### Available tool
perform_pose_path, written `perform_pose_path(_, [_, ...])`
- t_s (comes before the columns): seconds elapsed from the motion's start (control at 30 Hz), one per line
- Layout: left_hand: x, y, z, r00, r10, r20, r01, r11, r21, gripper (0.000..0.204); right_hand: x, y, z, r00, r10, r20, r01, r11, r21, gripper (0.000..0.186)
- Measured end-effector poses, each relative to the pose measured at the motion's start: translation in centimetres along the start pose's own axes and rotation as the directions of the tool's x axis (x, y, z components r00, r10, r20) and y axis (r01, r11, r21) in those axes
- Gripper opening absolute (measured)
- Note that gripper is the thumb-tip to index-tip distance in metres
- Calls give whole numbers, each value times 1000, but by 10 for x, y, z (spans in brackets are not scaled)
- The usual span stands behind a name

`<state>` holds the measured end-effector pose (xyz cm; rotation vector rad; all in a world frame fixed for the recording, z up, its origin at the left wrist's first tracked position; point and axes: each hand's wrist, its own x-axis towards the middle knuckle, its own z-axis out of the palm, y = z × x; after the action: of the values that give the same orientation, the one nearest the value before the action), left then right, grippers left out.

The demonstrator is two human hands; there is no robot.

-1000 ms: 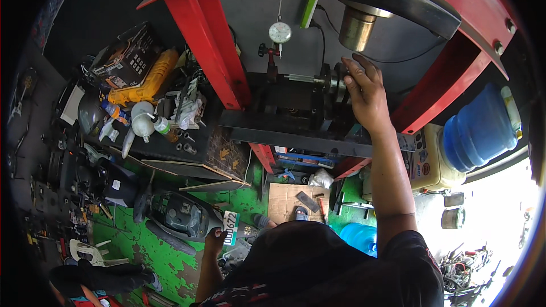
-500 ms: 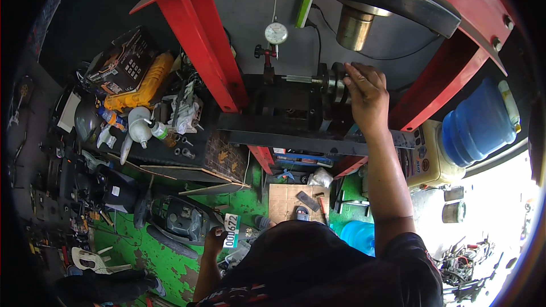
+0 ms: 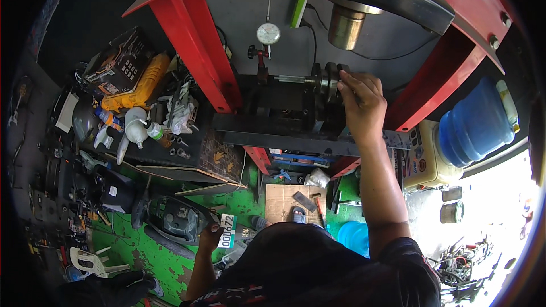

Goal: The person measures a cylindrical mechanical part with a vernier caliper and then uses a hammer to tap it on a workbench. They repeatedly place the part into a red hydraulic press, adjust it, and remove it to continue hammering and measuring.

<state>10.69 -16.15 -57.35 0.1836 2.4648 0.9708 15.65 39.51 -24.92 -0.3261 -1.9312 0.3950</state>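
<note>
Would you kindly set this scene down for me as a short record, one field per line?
Right hand: fingertips at the round metal assembly; grip unclear
Left hand: lowered; grip unclear
Shaft: silver, extending left from the assembly
Dial gauge: round, white-faced, above the shaft's left end
Frame: red metal, around the work
Left side: black box, white bottle
Right side: large blue bottle
Floor: green, with a cardboard sheet

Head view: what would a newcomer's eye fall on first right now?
Probably the big red frame spanning the top, with a round white dial gauge between its posts. Below and right of the gauge, the right hand touches a round metal part. The large blue bottle on the right also stands out.
</note>
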Motion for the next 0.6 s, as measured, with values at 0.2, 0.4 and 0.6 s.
perform_pose_path(0.2, [-5, -25, 11, 999, 37, 18, -37, 999, -29, 43, -5, 1, 7, 981, -79, -179, 94, 993, 76, 24])
perform_pose_path(0.4, [-18, -19, 21, 999, -2, -47, 2, 1000, 10, 46, -11, -5, 3, 988, -51, -144, 57, 998, 38, 22])
perform_pose_path(0.6, [-42, -13, 38, 995, 9, -95, -15, 998, -59, 44, -15, 4, 12, 985, -42, -167, 52, 997, 52, 22])
